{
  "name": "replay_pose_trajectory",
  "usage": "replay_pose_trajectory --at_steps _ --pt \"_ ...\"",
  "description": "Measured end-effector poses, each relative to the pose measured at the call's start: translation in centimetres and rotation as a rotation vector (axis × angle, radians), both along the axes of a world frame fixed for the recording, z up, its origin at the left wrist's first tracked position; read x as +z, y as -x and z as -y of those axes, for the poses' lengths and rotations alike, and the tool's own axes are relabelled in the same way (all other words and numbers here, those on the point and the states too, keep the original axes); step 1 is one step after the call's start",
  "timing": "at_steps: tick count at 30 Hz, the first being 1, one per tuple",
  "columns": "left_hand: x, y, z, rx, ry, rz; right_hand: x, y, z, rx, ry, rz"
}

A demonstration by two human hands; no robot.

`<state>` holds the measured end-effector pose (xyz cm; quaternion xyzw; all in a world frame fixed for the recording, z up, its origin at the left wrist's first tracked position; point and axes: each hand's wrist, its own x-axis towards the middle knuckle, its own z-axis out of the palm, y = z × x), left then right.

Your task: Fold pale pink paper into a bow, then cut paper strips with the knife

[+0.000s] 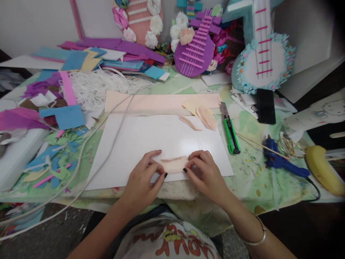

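Observation:
A small piece of peach crepe-like paper (174, 165) lies low over a white board (129, 144), its upper edge curled over. My left hand (147, 176) pinches the paper's left end between thumb and fingers. At the opposite end, my right hand (206, 174) grips it the same way, fingertips close to the board. Beyond my hands, several cut peach paper petals (206, 117) rest near the board's far right corner. A long peach paper strip (161, 101) stretches along the far edge.
Right of the board lie a green utility knife (231, 131), a blue glue gun (283, 163), a banana (323, 169) and a black phone (266, 106). White cords (107, 124) cross the left side. Paper scraps (58, 158) cover the left; decorated paper instruments (195, 46) stand behind.

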<state>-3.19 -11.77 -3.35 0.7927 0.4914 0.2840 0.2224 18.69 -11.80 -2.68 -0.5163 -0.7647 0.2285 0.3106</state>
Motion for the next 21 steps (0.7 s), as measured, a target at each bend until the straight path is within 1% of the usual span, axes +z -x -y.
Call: replay_pose_trajectory --at_steps 7,14,21 --pt "-0.1 -0.8 0.1 0.070 -0.005 -0.005 -0.1 0.5 -0.1 -0.043 -0.009 0.018" --pt "0.0 -0.8 0.1 0.071 -0.012 -0.011 0.0 0.7 -0.2 -0.052 0.008 0.034" --pt "0.1 -1.5 -0.1 0.119 -0.041 -0.030 0.1 0.8 -0.3 -0.063 0.019 0.056"
